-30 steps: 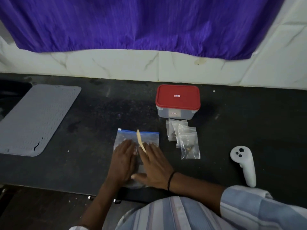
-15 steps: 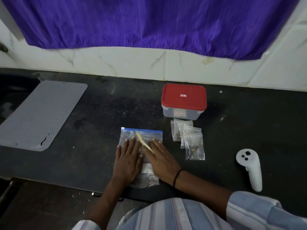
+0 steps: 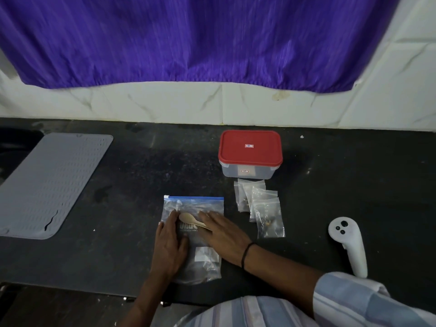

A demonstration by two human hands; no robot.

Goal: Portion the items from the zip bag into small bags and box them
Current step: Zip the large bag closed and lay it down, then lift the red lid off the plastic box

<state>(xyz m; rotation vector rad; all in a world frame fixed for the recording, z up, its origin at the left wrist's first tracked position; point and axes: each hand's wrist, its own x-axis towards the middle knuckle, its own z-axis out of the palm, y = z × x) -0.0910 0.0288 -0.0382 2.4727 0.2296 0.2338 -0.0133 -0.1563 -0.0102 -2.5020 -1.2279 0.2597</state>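
A grey ribbed mat [image 3: 50, 182] lies flat at the far left of the dark counter [image 3: 146, 166], with a small tear along its near edge.

At centre, the zip bag [image 3: 192, 207] lies flat on the counter, its blue closure strip facing the wall. The left hand [image 3: 168, 247] rests palm-down on the bag's left side, fingers extended and flat — pressing, not grasping. A wooden spoon [image 3: 190, 219] lies across the bag between the two hands, bowl toward the left hand. The right hand [image 3: 224, 234] also rests on the bag, fingers spread; the spoon's handle runs under or against its fingers, and the view does not show whether they grip it. A black band circles the right wrist.

To the right of the zip bag, several small bags [image 3: 262, 204] lie overlapped in a loose stack, some holding small dark items. Just behind them stands the box [image 3: 250, 154] — a clear container with its red lid [image 3: 250, 147] fitted on.

Farther right, a white handheld controller [image 3: 348, 244] lies on the counter, well apart from the small bags. A striped sleeve [image 3: 368, 300] covers the right forearm at the lower right.
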